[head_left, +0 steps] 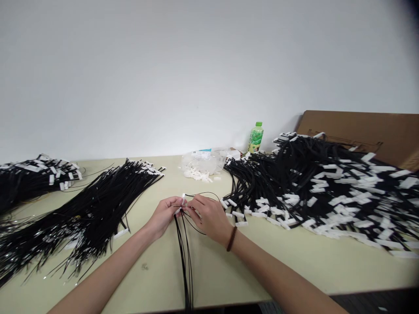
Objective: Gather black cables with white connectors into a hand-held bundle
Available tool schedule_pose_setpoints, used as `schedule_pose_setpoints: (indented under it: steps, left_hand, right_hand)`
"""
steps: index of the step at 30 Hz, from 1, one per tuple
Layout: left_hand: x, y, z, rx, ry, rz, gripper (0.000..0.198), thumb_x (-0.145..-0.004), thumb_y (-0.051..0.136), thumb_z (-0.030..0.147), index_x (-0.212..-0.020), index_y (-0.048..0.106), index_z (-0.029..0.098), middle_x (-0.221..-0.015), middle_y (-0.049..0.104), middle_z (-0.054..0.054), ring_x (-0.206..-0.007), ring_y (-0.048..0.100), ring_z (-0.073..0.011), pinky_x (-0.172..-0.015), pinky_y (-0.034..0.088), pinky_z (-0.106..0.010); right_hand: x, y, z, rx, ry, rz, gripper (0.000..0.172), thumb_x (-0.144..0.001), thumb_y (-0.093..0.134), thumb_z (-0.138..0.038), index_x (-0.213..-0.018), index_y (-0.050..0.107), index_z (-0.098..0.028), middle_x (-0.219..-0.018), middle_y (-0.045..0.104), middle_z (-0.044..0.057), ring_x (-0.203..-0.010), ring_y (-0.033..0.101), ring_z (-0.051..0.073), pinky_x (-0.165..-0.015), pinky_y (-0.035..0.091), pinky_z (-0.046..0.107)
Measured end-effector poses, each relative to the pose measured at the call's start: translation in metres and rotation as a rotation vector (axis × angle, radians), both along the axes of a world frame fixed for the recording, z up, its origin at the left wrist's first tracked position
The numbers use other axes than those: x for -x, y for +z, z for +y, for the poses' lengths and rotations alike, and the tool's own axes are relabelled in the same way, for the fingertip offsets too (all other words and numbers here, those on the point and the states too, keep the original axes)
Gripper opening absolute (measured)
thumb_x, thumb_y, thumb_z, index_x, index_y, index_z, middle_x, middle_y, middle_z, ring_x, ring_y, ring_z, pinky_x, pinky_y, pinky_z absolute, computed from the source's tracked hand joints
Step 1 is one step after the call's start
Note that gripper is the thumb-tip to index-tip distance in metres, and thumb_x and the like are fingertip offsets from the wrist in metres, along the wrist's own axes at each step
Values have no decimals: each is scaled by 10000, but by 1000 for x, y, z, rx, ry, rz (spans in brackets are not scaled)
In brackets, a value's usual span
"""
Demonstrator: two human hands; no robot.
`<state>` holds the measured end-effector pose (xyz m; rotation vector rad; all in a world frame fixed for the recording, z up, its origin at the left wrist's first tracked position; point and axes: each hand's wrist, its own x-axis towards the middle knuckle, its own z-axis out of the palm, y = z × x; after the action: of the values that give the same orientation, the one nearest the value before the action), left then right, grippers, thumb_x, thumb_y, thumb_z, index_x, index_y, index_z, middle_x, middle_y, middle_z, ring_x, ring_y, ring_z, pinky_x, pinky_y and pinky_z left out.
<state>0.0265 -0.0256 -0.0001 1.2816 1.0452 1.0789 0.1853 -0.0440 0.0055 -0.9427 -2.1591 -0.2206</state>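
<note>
Black wires hang down from between my hands and run over the table's front edge. My left hand is closed, its fingertips pinching a small white connector at the wires' upper end. From the right, my right hand comes close against it, thumb and fingers pinched on a thin black wire that loops around the fingers. A second white piece shows partly under the left fingertips. Fingers hide just how the wire and connector meet.
Bundles of black wires lie at left. A large heap of wires with white connectors covers the right. Behind my hands are a clear plastic bag and loose white connectors. A green-capped bottle and cardboard stand by the wall.
</note>
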Motion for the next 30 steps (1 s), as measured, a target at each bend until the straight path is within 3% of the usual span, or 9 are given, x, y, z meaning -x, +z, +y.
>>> schedule_pose_setpoints:
  steps: [30]
  left_hand:
    - [2, -4, 2, -23, -37, 28, 302, -718, 582, 406, -672, 563, 108, -630, 497, -4, -566, 361, -70, -525, 269, -197]
  right_hand:
    - [1, -7, 3, -15, 35, -37, 164, -873, 416, -250, -845, 560, -176, -770, 535, 9, -673, 490, 87, -571, 278, 233]
